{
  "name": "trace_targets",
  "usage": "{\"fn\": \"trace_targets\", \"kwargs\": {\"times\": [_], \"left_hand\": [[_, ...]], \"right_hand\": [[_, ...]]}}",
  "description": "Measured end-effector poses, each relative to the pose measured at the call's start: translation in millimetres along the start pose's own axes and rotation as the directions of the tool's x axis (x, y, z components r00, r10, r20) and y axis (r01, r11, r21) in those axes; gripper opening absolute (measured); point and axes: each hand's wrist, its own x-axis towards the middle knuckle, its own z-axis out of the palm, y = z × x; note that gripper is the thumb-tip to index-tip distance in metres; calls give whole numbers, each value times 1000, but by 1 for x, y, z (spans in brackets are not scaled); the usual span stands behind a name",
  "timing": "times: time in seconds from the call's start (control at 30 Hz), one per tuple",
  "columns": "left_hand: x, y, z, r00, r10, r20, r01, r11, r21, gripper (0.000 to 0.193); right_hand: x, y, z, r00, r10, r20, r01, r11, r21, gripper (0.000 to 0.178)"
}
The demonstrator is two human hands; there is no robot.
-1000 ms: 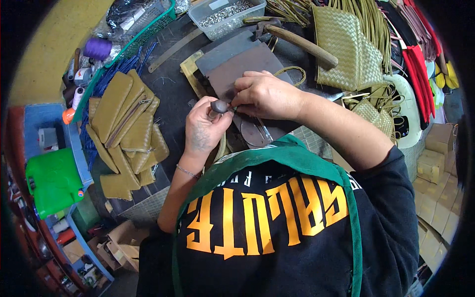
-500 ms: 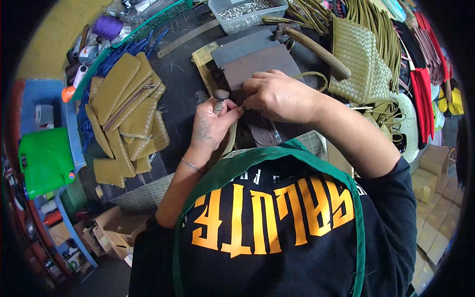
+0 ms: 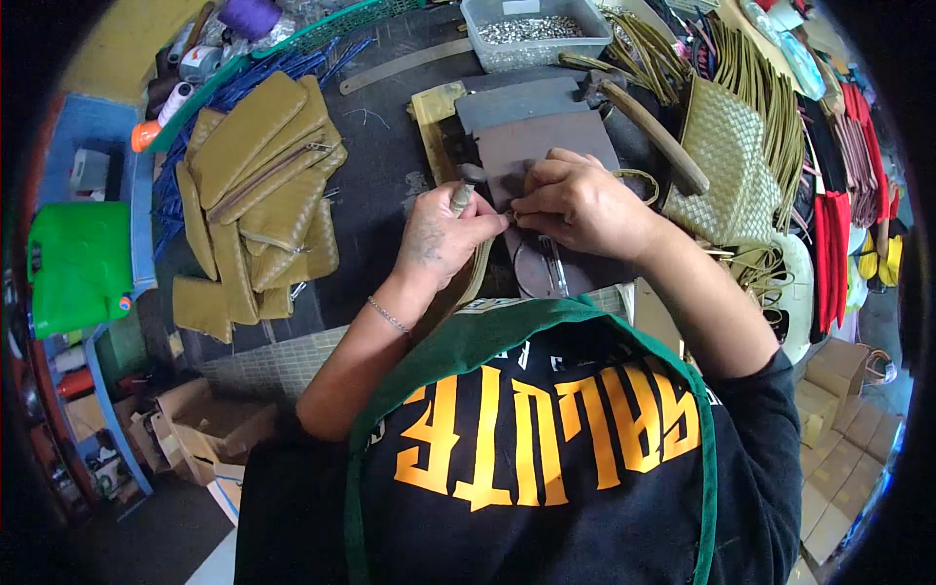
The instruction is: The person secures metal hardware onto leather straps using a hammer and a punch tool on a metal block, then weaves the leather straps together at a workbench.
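My left hand (image 3: pixel 439 239) is closed, with a short metal hand tool with a round dark head (image 3: pixel 472 174) standing up out of its grip. A narrow olive strap (image 3: pixel 476 275) hangs below that hand, and its thumb and forefinger pinch at the strap's end. My right hand (image 3: pixel 590 207) is closed too, its fingertips meeting the left ones at the same small spot. Any fitting between the fingertips is too small to name. Behind the right hand an olive strap loop (image 3: pixel 639 177) shows. Both hands are over a brown slab (image 3: pixel 541 146).
A hammer (image 3: pixel 658 136) lies right of the slab. Olive woven pouches (image 3: pixel 278 185) are piled at left. A clear tub of small metal fittings (image 3: pixel 536 54) stands at the back, near a steel ruler (image 3: pixel 405 66). Olive woven leather (image 3: pixel 726 161) and strap bundles (image 3: pixel 765 88) lie right.
The view has shifted, so the bench items appear farther right. Both hands keep their pinch at the strap end, with little change between them.
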Motion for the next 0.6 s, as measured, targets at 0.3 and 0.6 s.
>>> {"fn": "trace_targets", "kwargs": {"times": [0.3,0.6], "left_hand": [[2,8,-2,1000,1,29,-6,984,178,18],[-3,9,2,934,313,171,-282,942,-180,19]], "right_hand": [[2,-3,0,994,105,38,-103,993,-59,8],[3,-2,0,997,70,21,-70,997,-17,7]]}}
